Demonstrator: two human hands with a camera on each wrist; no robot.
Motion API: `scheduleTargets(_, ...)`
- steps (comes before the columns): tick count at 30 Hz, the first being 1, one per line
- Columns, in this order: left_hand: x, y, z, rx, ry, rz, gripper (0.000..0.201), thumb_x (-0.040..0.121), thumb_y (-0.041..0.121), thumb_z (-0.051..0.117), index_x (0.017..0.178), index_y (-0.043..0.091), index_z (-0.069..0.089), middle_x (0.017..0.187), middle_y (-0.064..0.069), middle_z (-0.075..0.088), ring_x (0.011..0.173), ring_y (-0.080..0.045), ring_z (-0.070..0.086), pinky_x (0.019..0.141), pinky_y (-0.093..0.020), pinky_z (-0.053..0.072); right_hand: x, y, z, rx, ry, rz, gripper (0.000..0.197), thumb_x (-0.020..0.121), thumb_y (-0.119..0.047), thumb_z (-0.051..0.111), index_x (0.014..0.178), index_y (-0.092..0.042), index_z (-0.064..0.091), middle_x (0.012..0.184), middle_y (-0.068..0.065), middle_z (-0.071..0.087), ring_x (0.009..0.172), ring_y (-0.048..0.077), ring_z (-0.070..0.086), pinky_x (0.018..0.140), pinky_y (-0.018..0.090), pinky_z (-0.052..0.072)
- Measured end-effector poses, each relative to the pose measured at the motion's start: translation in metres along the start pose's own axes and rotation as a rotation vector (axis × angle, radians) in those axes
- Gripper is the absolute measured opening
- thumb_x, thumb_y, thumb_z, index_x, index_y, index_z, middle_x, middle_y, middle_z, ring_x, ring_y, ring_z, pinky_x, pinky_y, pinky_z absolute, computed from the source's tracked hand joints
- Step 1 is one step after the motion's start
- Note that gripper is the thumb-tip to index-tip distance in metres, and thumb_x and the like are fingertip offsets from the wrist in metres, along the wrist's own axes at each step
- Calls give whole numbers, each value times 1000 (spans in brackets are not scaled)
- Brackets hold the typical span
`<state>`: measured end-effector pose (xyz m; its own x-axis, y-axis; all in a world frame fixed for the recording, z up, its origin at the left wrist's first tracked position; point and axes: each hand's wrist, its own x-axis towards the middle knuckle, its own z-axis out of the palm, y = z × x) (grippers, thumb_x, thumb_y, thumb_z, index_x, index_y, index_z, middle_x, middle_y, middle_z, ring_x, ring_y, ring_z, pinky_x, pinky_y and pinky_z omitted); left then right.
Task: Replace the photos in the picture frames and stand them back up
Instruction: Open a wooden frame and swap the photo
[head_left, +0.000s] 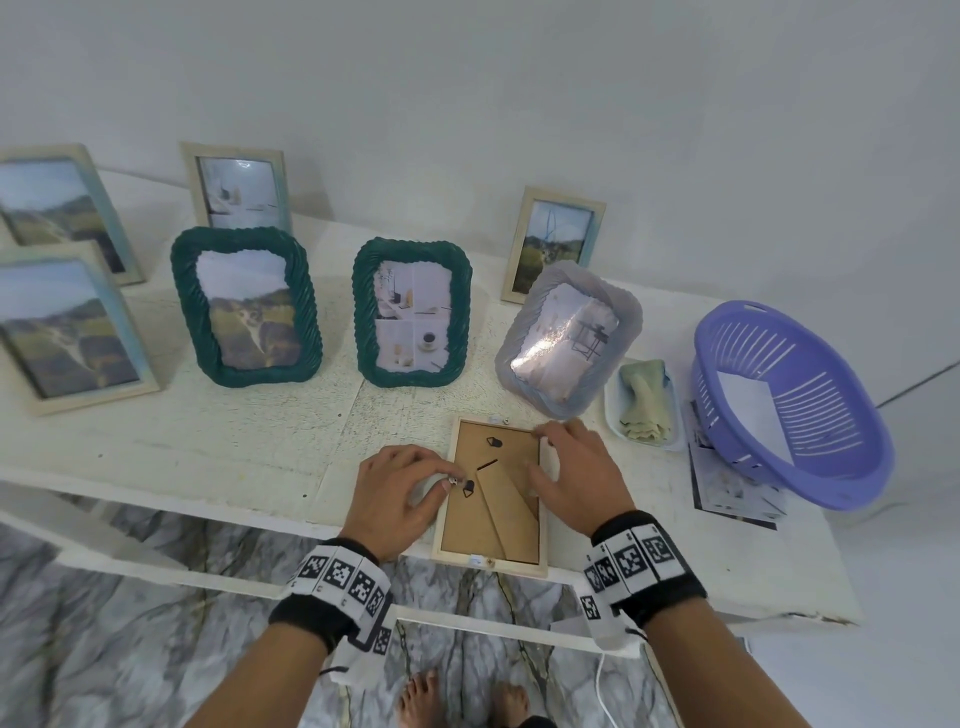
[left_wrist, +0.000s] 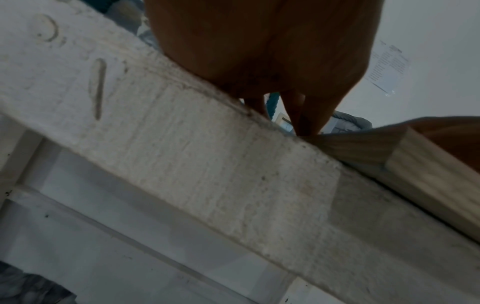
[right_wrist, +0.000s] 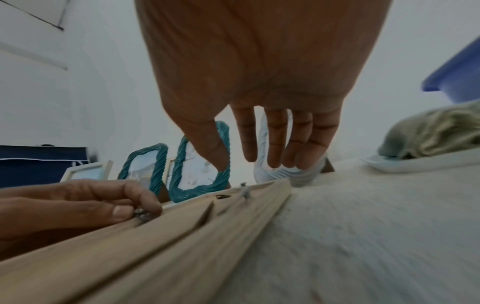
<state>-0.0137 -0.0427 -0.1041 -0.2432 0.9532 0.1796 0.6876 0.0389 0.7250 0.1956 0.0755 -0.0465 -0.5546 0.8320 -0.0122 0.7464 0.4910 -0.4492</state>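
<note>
A light wooden picture frame (head_left: 488, 514) lies face down at the table's front edge, its brown backing board and folded stand leg (head_left: 506, 499) facing up. My left hand (head_left: 449, 480) pinches a small metal tab (head_left: 453, 482) on the frame's left rail between thumb and forefinger; the right wrist view shows that tab (right_wrist: 140, 212) and the frame (right_wrist: 182, 236) up close. My right hand (head_left: 543, 457) lies over the frame's right rail with its fingers straight (right_wrist: 246, 162) and holds nothing. In the left wrist view my left hand (left_wrist: 298, 115) touches the frame (left_wrist: 389, 156) above the table edge (left_wrist: 207, 164).
Standing behind are two green rope frames (head_left: 247, 306) (head_left: 412, 312), a grey frame (head_left: 569, 338) and several wooden frames (head_left: 553, 244). On the right are a white dish with a green cloth (head_left: 647, 405), a purple basket (head_left: 789, 405) and loose prints (head_left: 727, 483).
</note>
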Motion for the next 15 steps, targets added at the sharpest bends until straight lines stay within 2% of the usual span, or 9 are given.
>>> scheduleTargets(2,0,0,0,-3,6,6,28,88,55,41,99,51,67,99,29,58,103,-3,47,86,-30,28,13,-9,0,-34,-7,-43,45,92,-33,54,135,-20,49,125,4,49,116,23,44,92,36,44)
scheduleTargets(5,0,0,-1,-9,7,9,28,88,55,41,99,51,66,99,31,58,103,-2,47,86,-29,26,34,-19,3,-94,-115,-99,51,93,-26,51,143,-21,41,126,9,48,120,27,41,96,37,42)
scheduleTargets(9,0,-3,0,-11,11,14,28,87,55,43,100,50,68,99,29,59,104,-1,47,85,-29,26,51,-21,11,-185,-203,-109,46,93,-18,47,139,-23,47,123,13,47,119,30,40,96,37,39)
scheduleTargets(15,1,-5,1,-3,13,8,25,87,54,45,100,51,67,100,29,59,104,-1,47,86,-29,27,59,-11,11,-159,-213,-181,41,93,-14,49,134,-20,54,113,10,51,107,27,46,84,31,35)
